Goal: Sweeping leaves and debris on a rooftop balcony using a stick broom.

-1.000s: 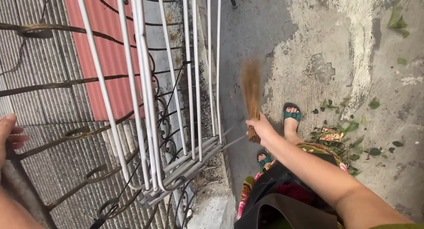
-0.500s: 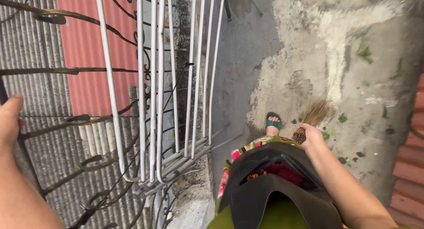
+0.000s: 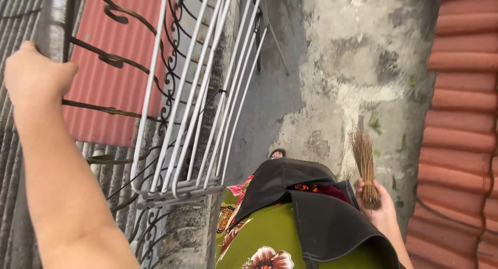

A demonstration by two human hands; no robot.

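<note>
Open concrete floor [image 3: 332, 66] ahead, white rack [image 3: 192, 108] and iron railing [image 3: 119, 61] blocking left, tiled roof [image 3: 461, 92] closing right

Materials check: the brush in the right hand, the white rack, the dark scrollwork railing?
Small brown hand broom in the right hand: looks like bundled dry plant fibres or twigs, thin stiff strands bound at the base. White bar rack: probably painted or coated metal tubing, smooth and uniform. Dark scrollwork railing gripped by the left hand: likely wrought iron, with a dull, rusty-looking surface.
</note>
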